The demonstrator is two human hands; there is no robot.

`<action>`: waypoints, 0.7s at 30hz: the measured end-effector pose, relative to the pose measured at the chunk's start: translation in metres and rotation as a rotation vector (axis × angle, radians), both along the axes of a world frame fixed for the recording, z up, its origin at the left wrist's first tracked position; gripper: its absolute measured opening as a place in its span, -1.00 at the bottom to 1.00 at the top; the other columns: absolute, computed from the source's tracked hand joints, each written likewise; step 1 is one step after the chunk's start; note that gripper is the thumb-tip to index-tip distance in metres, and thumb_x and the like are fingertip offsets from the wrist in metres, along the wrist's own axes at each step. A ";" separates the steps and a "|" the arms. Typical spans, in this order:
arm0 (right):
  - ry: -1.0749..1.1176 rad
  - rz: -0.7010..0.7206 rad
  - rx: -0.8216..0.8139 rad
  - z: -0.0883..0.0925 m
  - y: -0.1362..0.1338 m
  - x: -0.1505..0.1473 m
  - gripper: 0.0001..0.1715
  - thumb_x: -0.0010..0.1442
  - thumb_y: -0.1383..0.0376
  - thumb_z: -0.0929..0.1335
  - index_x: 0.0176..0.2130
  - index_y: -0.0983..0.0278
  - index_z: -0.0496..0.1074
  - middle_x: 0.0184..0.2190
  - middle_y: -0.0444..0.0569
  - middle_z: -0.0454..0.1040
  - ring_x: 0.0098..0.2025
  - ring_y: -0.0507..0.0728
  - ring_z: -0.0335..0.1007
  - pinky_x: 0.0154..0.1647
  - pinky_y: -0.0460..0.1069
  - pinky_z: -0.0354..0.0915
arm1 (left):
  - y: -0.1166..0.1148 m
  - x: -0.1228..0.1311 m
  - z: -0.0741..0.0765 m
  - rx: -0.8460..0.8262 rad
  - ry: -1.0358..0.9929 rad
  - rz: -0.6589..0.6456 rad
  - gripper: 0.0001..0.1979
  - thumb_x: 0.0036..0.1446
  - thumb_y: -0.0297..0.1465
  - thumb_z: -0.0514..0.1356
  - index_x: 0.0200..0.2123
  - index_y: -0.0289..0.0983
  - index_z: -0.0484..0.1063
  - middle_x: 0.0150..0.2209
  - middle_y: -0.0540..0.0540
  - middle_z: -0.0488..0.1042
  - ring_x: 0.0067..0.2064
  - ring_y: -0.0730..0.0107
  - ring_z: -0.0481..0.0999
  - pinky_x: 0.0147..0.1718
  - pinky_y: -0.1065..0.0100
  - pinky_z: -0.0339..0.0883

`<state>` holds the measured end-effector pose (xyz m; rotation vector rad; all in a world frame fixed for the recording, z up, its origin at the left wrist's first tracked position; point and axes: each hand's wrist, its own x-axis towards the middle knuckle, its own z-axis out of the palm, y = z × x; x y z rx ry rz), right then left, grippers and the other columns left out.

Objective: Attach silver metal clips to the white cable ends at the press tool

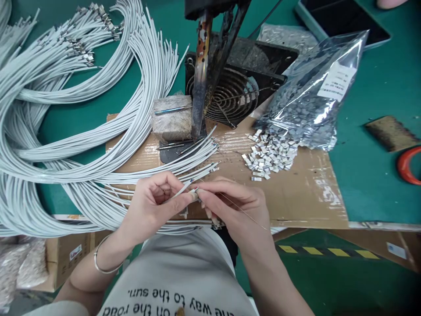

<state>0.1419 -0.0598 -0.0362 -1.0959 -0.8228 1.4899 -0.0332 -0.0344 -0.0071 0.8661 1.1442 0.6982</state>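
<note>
My left hand [158,202] is closed around a white cable [183,189], with the cable's end at its thumb and fingertip. My right hand [233,206] meets it there, thumb and index finger pinched together. A thin solder wire [245,213] runs through the right hand and trails toward the wrist. The fingertips hide most of the cable end, and any small part on it cannot be made out. Just beyond the hands lie the tips of more white cables [200,153]. A heap of small metal-and-white connectors [271,153] lies on the cardboard sheet [309,193] to the right.
A soldering iron [199,79] points down in its stand, near a grey block [173,118] and a black fan [233,92]. Large bundles of white cables [82,166] fill the left. At right are a plastic bag of connectors [309,96], a brown sponge [393,133] and a red ring-shaped handle [406,166].
</note>
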 end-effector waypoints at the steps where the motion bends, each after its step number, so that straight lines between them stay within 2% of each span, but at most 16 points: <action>1: 0.012 -0.001 -0.018 0.001 0.000 0.000 -0.75 0.21 0.41 0.52 -0.26 0.02 0.77 -0.50 -0.18 0.54 -0.61 -0.11 0.24 -0.65 -0.16 0.18 | 0.000 0.000 0.000 -0.010 0.004 -0.002 -0.78 0.10 -0.54 0.49 -0.43 -0.29 0.51 -0.54 0.07 0.48 -0.54 0.63 0.26 -0.57 0.56 0.08; 4: 0.077 -0.021 -0.096 0.001 0.000 0.000 -0.81 0.19 0.38 0.54 -0.30 0.06 0.76 -0.55 -0.21 0.49 -0.65 -0.13 0.22 -0.69 -0.18 0.15 | 0.002 -0.001 0.002 -0.035 0.009 -0.019 -0.75 0.06 -0.55 0.52 -0.44 -0.30 0.49 -0.54 0.06 0.48 -0.55 0.63 0.25 -0.58 0.55 0.06; 7: 0.136 0.048 -0.167 -0.003 0.002 0.003 -0.93 0.15 0.30 0.57 -0.37 0.11 0.74 -0.62 -0.22 0.49 -0.71 -0.11 0.22 -0.76 -0.18 0.13 | 0.002 -0.001 0.004 -0.035 -0.002 -0.048 -0.75 0.07 -0.53 0.51 -0.44 -0.30 0.48 -0.55 0.07 0.46 -0.55 0.62 0.24 -0.57 0.53 0.05; 10: 0.144 0.107 -0.205 -0.003 0.003 0.006 -0.87 0.10 0.24 0.60 -0.46 0.17 0.69 -0.68 -0.22 0.46 -0.76 -0.08 0.21 -0.82 -0.17 0.12 | 0.000 -0.001 0.004 -0.013 0.014 -0.079 -0.77 0.13 -0.48 0.48 -0.43 -0.30 0.48 -0.57 0.09 0.37 -0.54 0.61 0.18 -0.57 0.51 0.01; 16: -0.117 -0.017 -0.177 0.017 -0.001 0.006 -0.90 0.14 0.33 0.56 -0.43 0.18 0.69 -0.59 -0.17 0.52 -0.63 -0.06 0.29 -0.64 -0.14 0.28 | -0.003 0.003 0.003 0.132 0.146 -0.076 -0.78 0.29 -0.41 0.36 -0.42 -0.29 0.46 -0.57 0.11 0.31 -0.55 0.62 0.07 -0.61 0.49 -0.10; 21: -0.091 -0.020 -0.190 0.027 -0.001 0.009 -0.90 0.11 0.35 0.56 -0.43 0.15 0.70 -0.60 -0.19 0.51 -0.63 -0.06 0.33 -0.64 -0.15 0.27 | -0.005 0.007 0.004 0.218 0.222 -0.086 -0.80 0.29 -0.47 0.30 -0.42 -0.27 0.43 -0.59 0.13 0.27 -0.57 0.61 0.06 -0.63 0.50 -0.10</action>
